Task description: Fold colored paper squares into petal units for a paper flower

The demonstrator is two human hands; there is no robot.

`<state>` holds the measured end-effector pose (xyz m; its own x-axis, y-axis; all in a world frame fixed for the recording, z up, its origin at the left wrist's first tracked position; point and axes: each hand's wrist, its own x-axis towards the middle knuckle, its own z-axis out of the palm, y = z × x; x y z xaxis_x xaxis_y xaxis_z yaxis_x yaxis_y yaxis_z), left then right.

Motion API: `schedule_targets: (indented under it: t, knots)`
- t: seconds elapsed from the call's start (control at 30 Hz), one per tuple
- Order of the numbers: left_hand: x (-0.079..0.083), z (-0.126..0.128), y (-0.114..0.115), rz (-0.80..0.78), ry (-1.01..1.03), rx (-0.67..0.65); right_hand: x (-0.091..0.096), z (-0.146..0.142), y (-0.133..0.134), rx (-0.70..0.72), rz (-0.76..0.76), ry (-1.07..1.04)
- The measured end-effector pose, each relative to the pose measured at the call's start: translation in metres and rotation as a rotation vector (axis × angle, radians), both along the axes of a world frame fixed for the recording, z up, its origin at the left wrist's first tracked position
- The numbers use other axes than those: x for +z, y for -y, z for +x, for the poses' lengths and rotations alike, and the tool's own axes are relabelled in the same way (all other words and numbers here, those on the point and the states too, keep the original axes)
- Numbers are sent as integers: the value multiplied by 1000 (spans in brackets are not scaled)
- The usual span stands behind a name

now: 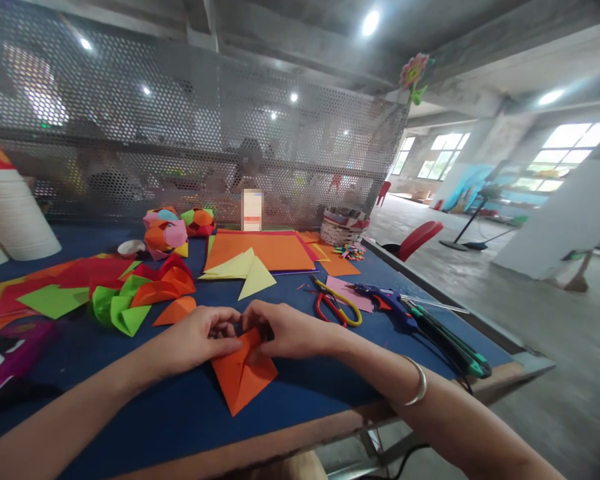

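Observation:
A folded orange paper square [241, 383] lies at the near part of the blue table, its creases meeting near the middle. My left hand [203, 337] pinches its upper left edge between thumb and fingers. At the upper right edge, my right hand [275, 327] grips the same paper, with the fingertips of both hands close together. Just beyond my left hand lie a folded orange paper piece [176, 311] and curled green paper petals [123, 307]. Pale yellow folded paper [257, 277] rests beyond my right hand.
Scissors [338, 303], a glue gun [387, 299] and a green-black cutter [447, 343] lie to the right. Stacked orange sheets [255, 250], a woven basket [344, 225] and paper balls [165, 233] stand farther back. White paper cups [17, 210] rise at left before a perforated metal screen [180, 120].

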<state>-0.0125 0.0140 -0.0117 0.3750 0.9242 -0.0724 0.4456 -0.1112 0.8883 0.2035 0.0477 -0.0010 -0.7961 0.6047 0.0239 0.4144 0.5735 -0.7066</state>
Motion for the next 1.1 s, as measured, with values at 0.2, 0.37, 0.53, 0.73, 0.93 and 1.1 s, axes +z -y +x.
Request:
schedule_targets:
  t: [0.2,0.37,0.53,0.73,0.93,1.1]
  knots:
    - [4,-10,-1,-45,100,142,-15,-5,-3,-109,-225,-269]
    - [6,-12,-1,-52,231,313,-10,-8,-1,-123,-428,-393]
    - [8,-6,3,-65,354,371,-7,-11,2,-142,-547,-441]
    - [13,2,9,-77,407,326,-14,-13,1,-231,-592,-491]
    - [13,2,9,-54,386,283,-17,-11,-3,-293,-526,-533]
    - [12,-3,6,6,421,316,-15,-11,0,-253,-504,-512]
